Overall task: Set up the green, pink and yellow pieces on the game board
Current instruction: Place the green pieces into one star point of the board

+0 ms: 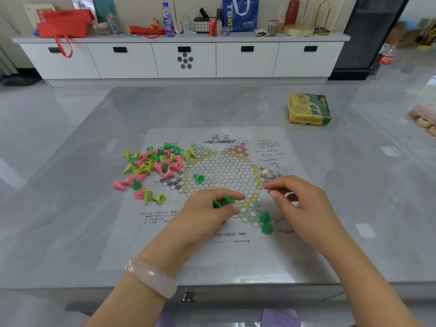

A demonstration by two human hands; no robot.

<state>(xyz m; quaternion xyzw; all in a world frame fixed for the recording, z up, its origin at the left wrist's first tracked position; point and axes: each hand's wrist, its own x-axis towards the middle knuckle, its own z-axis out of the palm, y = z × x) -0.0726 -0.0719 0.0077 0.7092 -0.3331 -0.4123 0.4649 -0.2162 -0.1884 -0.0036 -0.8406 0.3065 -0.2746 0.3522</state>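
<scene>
A thin plastic game board (219, 253) with a star of circles lies flat on the grey table. A heap of green, pink and yellow cone pieces (153, 162) lies over its left edge. Two green pieces (266, 222) stand upright on the star's near green point. One green piece (199, 178) lies alone on the board. My left hand (205, 215) rests over the board's near part, fingers closed on green pieces (223, 202). My right hand (304, 206) hovers to the right of the green point, fingertips pinched together; nothing shows in them.
A small cream die (264, 173) sits on the board's right side. A yellow-green game box (309, 112) lies at the table's far right. A white cabinet (181, 57) with bottles, bags and cans stands beyond the table. A pinkish bag (424, 116) lies at the right edge.
</scene>
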